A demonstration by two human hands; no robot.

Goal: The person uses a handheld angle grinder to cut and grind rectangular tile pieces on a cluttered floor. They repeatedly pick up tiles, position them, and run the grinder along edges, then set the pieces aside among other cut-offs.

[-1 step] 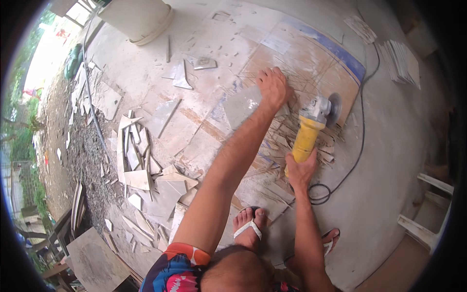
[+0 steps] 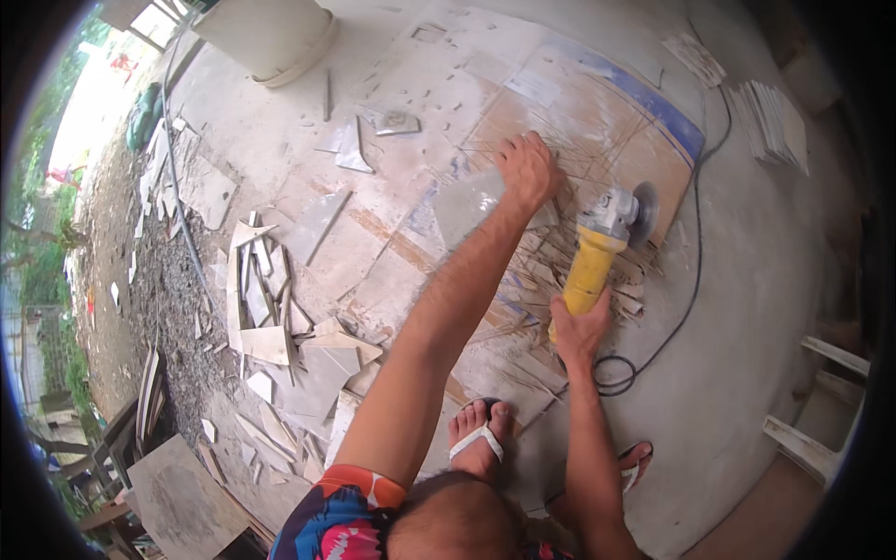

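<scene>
In my right hand [image 2: 581,327] is a yellow angle grinder [image 2: 588,271], gripped by its body. The grinder's grey head and round disc [image 2: 644,215] point away from me, above the scrap on the ground. My left hand [image 2: 530,173] is closed over the edge of a grey tile piece [image 2: 467,203], its fingers curled on the far side. The fingertips and part of the tile are hidden under the hand. Beneath lies a flat brown cardboard sheet [image 2: 551,117] with a blue border, covered with dust and scored lines. Thin tile offcuts [image 2: 627,297] lie near the grinder.
Broken tiles [image 2: 271,343] lie heaped on the left, beside loose gravel [image 2: 173,308]. A pale bucket [image 2: 266,37] stands at the far left. A dark cord [image 2: 697,238] loops along the right. Stacked tiles [image 2: 773,121] rest at the far right, a white frame [image 2: 803,443] nearer.
</scene>
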